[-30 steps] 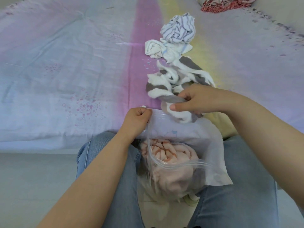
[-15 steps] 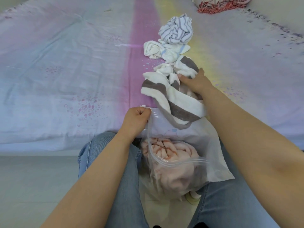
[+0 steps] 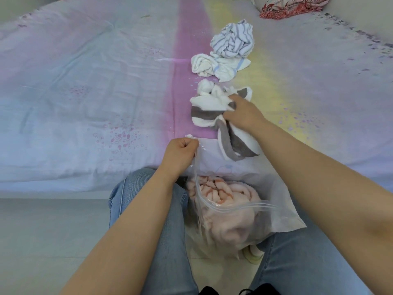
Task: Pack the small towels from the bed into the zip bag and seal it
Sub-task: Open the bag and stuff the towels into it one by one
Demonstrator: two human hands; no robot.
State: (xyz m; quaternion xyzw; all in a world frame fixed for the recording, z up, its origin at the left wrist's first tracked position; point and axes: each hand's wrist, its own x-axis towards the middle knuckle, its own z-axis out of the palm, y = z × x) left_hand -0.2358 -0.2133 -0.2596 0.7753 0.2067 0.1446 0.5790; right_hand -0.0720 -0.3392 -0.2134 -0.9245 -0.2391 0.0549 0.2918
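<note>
A clear zip bag (image 3: 282, 218) hangs open between my knees, with a pink towel (image 3: 225, 211) bunched inside it. My left hand (image 3: 180, 154) pinches the bag's upper left corner at the bed's edge. My right hand (image 3: 242, 113) grips a white towel with grey-brown stripes (image 3: 210, 109) that lies on the bed just beyond the bag, one end trailing toward the bag's mouth. Farther back on the bed lie a white towel with pale blue stripes (image 3: 214, 66) and a white towel with thin purple-grey stripes (image 3: 234, 40).
The bed (image 3: 85, 92) is covered by a pastel sheet with a pink band down its middle. A red patterned pillow (image 3: 285, 6) sits at the far right. My legs in blue jeans (image 3: 144, 201) flank the bag above a pale tiled floor (image 3: 42, 241).
My right hand has moved away from the bag's mouth, back over the bed, regripping the grey-striped towel higher up. The left hand and the bag have stayed put.
</note>
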